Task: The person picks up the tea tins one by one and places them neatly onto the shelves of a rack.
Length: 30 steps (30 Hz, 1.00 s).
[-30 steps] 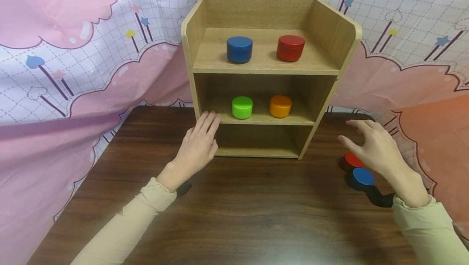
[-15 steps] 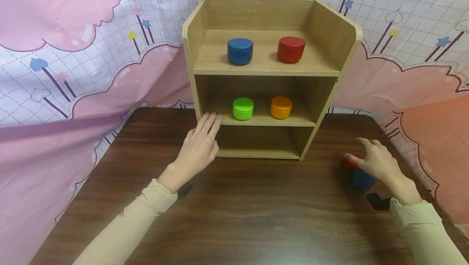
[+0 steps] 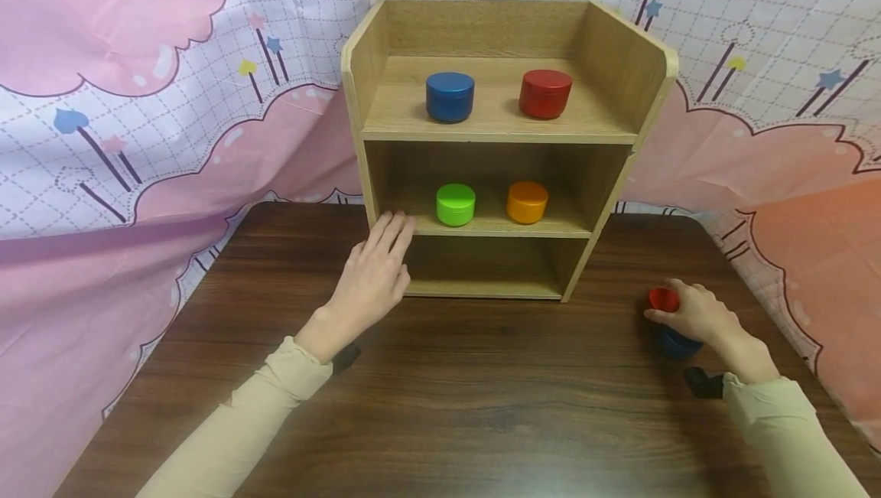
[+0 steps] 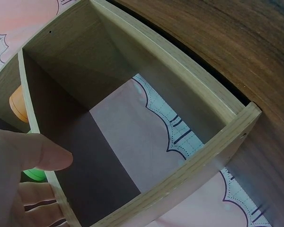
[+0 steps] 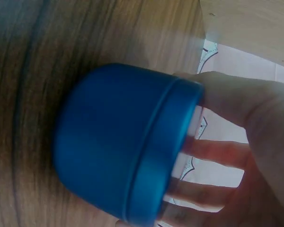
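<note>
The left hand (image 3: 368,272) rests with fairly straight fingers on the front left edge of the wooden shelf unit (image 3: 475,136), at the middle board. In the left wrist view its thumb (image 4: 54,153) lies by the board's edge. At the right of the table, the right hand (image 3: 702,322) holds a round red tin (image 3: 662,298) between thumb and fingers. A round blue tin (image 3: 677,343) stands close in front of it, partly under the hand. The blue tin (image 5: 118,146) fills the right wrist view and hides most of the grip there.
On the top shelf stand a blue tin (image 3: 450,97) and a red tin (image 3: 545,94). The middle shelf carries a green tin (image 3: 456,205) and an orange tin (image 3: 527,203). A patterned cloth (image 3: 771,131) hangs behind the dark wooden table (image 3: 482,391).
The right hand has come down from above the two tins on the table and closed its fingers round the red one. The left hand stays at the shelf edge.
</note>
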### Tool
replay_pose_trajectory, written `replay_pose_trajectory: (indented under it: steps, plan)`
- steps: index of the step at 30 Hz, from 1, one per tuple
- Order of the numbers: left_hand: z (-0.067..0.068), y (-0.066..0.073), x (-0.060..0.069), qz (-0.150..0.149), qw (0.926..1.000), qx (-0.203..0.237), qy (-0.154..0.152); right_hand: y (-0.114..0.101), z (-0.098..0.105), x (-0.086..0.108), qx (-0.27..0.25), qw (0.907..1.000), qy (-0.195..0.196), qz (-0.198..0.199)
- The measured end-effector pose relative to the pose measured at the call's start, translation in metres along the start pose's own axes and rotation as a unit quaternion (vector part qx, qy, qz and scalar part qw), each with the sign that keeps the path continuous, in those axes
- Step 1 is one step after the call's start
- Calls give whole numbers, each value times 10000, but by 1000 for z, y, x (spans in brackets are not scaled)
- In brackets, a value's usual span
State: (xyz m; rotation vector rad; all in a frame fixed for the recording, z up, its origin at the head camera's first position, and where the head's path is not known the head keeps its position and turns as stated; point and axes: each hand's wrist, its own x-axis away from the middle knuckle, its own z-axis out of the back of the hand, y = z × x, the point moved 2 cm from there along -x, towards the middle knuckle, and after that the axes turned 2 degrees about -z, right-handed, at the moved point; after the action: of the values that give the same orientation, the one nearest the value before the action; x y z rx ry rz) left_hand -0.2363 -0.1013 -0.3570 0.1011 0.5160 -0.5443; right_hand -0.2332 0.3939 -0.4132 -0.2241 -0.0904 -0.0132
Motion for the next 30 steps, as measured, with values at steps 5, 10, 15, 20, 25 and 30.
replay_pose_trajectory:
  steps: [5, 10, 15, 20, 25, 30]
  plan:
    - [0, 0, -1, 7, 10000, -17, -29, 1, -2, -1, -16, 10000, 17, 71]
    - [0, 0, -1, 23, 10000, -15, 8, 0, -2, -4, -17, 9998, 139, 133]
    - [0, 0, -1, 25, 10000, -8, 48, -5, -1, -7, -43, 9990, 337, 281]
    - [0, 0, -1, 24, 10000, -17, 46, -17, 3, -6, -133, 9957, 640, 657]
    - [0, -1, -1, 41, 10000, -6, 13, -29, 8, -5, -207, 9939, 731, 798]
    - [-1, 0, 0, 70, 10000, 23, -25, -42, 11, -1, -237, 9917, 813, 963]
